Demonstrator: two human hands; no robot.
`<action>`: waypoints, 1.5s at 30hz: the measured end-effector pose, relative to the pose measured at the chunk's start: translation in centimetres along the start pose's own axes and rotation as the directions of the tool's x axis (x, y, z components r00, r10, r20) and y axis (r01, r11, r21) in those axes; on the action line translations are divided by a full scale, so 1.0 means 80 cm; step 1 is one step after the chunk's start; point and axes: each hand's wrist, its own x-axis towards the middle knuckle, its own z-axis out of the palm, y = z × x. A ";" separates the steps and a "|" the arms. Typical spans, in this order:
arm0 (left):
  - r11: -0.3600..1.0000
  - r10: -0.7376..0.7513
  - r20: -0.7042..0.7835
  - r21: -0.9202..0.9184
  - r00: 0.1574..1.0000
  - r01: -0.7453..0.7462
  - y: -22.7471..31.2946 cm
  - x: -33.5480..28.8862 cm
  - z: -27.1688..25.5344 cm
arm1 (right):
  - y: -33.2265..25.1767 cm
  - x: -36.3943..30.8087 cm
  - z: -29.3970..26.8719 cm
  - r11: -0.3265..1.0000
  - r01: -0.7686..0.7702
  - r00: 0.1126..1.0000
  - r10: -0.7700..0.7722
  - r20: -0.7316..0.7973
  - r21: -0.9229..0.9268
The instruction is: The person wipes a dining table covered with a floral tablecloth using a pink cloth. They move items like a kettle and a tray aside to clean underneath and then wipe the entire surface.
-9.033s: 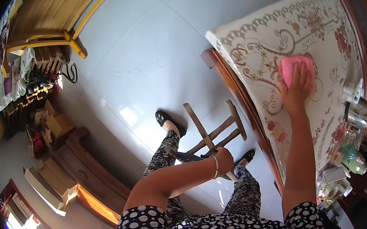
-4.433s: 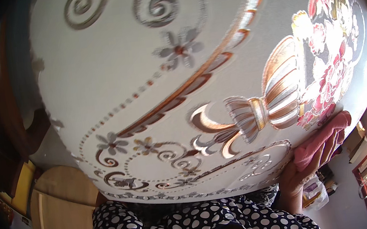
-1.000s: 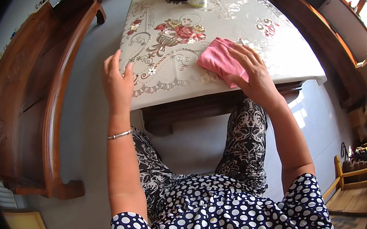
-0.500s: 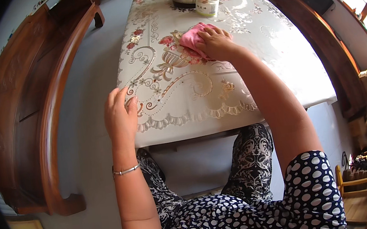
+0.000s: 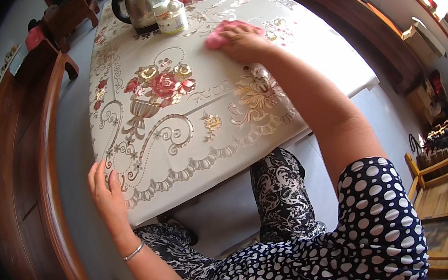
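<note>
A white jar (image 5: 171, 22) and a steel kettle (image 5: 145, 5), left of the right hand's (image 5: 247, 44) fingers, could be toppled by a wide leftward sweep; the flowered tablecloth (image 5: 218, 93) could be rucked by heavy pressure. Under those slightly spread fingers, a pink cloth (image 5: 215, 38) is covered, soft-looking and crumpled, its edge exposed beyond them; whether it is gripped cannot be told. The left hand's (image 5: 108, 196) loosely parted fingers are placed by the tablecloth's left edge.
</note>
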 end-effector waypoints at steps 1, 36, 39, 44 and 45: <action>1.000 0.004 0.002 -0.007 1.000 -0.004 0.002 0.002 0.000 | 0.053 -0.010 0.014 0.992 -0.119 0.987 0.123 -0.102 0.045; 0.452 -0.429 0.207 -0.794 0.879 0.407 -0.030 -0.024 -0.005 | -0.266 -0.249 -0.016 0.848 0.508 0.820 -0.421 -0.388 0.152; 0.280 -0.445 0.239 -0.878 0.863 0.388 -0.069 -0.025 0.012 | -0.351 -0.213 -0.008 0.719 0.663 0.728 -0.553 -0.404 0.211; -0.118 -0.308 0.334 -0.942 0.891 0.313 -0.085 -0.018 0.008 | -0.427 -0.175 0.007 0.606 0.754 0.649 -0.629 -0.428 0.253; -0.060 -0.401 0.324 -0.943 0.857 0.329 -0.087 -0.019 0.011 | -0.421 -0.170 0.009 0.609 0.754 0.649 -0.638 -0.414 0.244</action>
